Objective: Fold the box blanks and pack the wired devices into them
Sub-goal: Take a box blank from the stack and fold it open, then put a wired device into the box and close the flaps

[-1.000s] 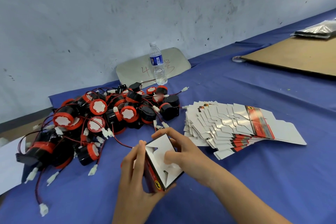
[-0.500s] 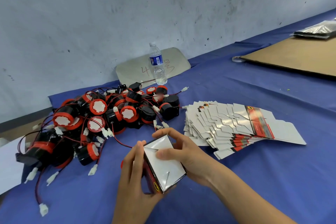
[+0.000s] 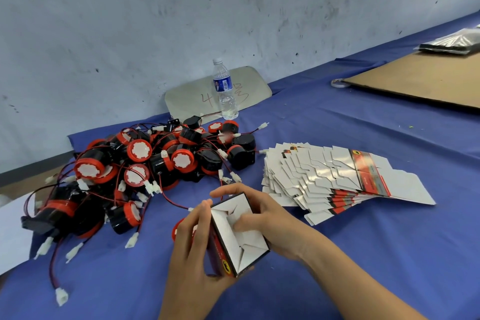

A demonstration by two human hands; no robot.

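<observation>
Head view: both hands point(image 3: 270, 226) round box point(image 3: 240, 235).

Both hands meet low at centre — the left hand point(image 3: 192, 249) upright, fingers curled round the box point(image 3: 237, 235), thumb underneath. The right hand point(image 3: 270, 218) wraps its far side — thumb pressing into the white end flaps.
</observation>
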